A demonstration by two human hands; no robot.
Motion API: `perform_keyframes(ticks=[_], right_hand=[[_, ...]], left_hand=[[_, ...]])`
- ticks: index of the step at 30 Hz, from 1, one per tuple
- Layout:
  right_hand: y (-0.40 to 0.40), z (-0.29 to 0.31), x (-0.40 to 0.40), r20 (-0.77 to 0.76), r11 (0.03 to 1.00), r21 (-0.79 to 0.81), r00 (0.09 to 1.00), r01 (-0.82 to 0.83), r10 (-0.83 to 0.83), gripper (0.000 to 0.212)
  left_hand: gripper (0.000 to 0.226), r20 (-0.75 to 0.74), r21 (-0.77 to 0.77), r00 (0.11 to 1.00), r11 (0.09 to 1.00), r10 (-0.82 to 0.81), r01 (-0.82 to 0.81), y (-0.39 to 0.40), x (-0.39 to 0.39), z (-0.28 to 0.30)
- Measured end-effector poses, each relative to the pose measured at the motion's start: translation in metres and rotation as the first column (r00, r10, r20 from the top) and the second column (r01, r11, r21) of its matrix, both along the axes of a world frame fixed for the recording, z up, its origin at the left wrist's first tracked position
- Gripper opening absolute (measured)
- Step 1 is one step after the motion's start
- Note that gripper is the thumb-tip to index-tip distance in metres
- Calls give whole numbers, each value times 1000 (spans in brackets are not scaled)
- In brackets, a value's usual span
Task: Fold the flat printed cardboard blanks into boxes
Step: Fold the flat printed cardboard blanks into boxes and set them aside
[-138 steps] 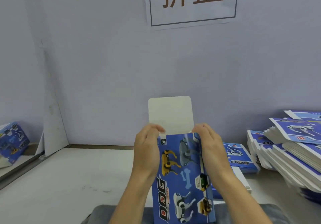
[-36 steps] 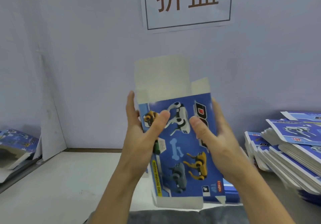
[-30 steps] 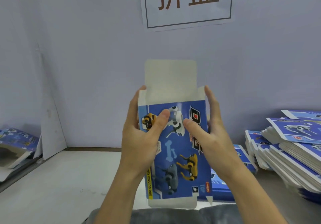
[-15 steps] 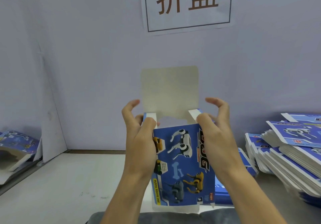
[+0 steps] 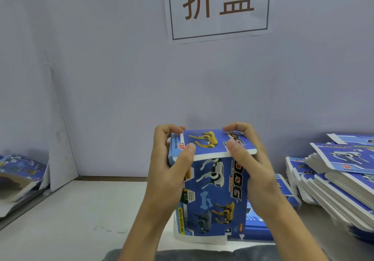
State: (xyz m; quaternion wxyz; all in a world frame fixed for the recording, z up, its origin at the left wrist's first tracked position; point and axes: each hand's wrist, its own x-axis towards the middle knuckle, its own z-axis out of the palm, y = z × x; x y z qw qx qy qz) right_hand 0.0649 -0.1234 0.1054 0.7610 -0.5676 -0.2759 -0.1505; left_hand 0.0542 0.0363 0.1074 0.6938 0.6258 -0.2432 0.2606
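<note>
Left hand (image 5: 168,171) and right hand (image 5: 253,167) grip box (image 5: 212,192) (lid flap down).

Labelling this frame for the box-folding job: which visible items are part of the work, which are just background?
In the job:
- blue box, upright, top flap folded over
- left hand and right hand, gripping its top
- stack of flat blanks, right
- folded boxes, far left

Just there:
- wall sign
- white table

- Box (image 5: 210,190) upright at centre, above table (image 5: 81,210), between left hand (image 5: 170,171) and right hand (image 5: 253,171).
- Stacked blanks (image 5: 334,181) on table, right.
- Folded boxes (image 5: 20,169) far left.
- Sign (image 5: 218,7) on wall behind.
</note>
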Motion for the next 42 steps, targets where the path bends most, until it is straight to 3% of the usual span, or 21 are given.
perform_keyframes(ticks=[5,8,11,14,16,20,27,30,32,34,37,38,40,42], right_hand=[[-3,0,1,63,991,-30,990,128,-126,38],[0,0,3,121,979,-9,973,201,-199,42],[1,-1,2,148,988,-12,978,152,-148,57],[-4,-6,1,133,991,-128,991,49,-32,81],[-4,-8,3,169,979,-160,981,125,-98,85],[-4,-8,9,191,967,-73,956,242,-225,67],[-5,-4,7,197,978,-102,967,184,-162,59],[-1,-2,4,207,975,-149,969,164,-132,41],[4,0,0,194,970,-162,969,183,-151,27],[6,2,0,176,966,-196,975,170,-136,40],[7,4,2,160,966,-149,970,209,-185,25],[8,6,1,106,976,-111,979,188,-177,26],[9,9,0,22,984,-83,987,158,-157,48],[10,10,0,32,984,-61,986,166,-164,48]], left_hand=[[53,37,86,997,994,69,-72,7,3,-2],[50,101,84,986,987,129,-138,4,1,-1],[41,98,27,991,995,90,-93,1,2,2],[54,37,-34,999,999,3,-2,2,2,1],[71,-27,-57,998,997,-50,49,5,5,-3],[77,-54,90,999,996,2,3,8,15,-17],[82,-67,66,996,996,65,-61,7,13,-10],[57,27,6,995,995,96,-96,1,11,-3],[48,16,-69,993,991,119,-117,-3,8,0],[46,-21,-148,990,979,137,-139,-3,8,1],[3,-60,-189,995,977,85,-95,1,10,1],[21,-71,-200,995,977,66,-79,3,11,2],[52,-63,-171,998,985,-10,-1,4,11,4],[41,-35,-165,999,986,-13,7,3,8,6]])
